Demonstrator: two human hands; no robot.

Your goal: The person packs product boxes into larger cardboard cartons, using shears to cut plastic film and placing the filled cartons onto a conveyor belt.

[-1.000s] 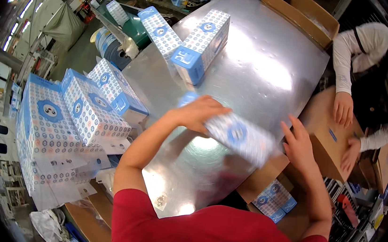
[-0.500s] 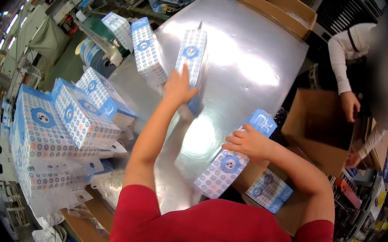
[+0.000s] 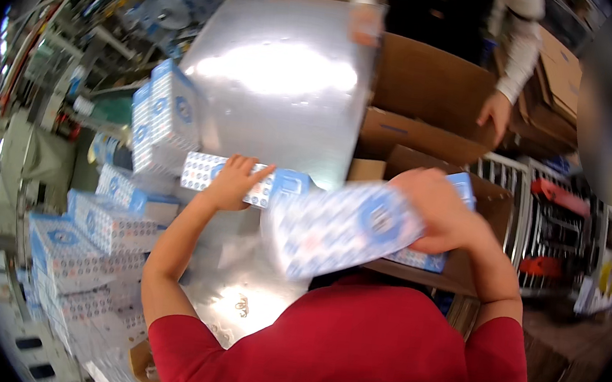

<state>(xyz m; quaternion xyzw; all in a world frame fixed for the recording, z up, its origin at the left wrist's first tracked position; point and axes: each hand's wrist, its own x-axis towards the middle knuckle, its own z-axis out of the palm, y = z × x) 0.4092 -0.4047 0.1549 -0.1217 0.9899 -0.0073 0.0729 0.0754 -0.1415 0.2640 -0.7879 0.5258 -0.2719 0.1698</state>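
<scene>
Two packs are getting handled here. Closest in, the right hand (image 3: 436,212) is gripping one blurry white-and-blue pack (image 3: 324,230) near its right end, just in front of the red shirt (image 3: 381,326). Farther out, the left hand (image 3: 231,183) is resting over another pack (image 3: 288,186) on the metal table (image 3: 276,124); can't tell if it's clamping. They're looking light, stiffish, maybe slick and dentable, so wide mid-side holds are probably winning imo.

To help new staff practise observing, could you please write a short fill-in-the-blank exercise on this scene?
The left hand touches a pack with one mostly ____ end; the right hand holds a blurred pack.
The person's shirt is ____.
Stacked packs stand to the person's ____.

Missing words: blue; red; left.
</scene>
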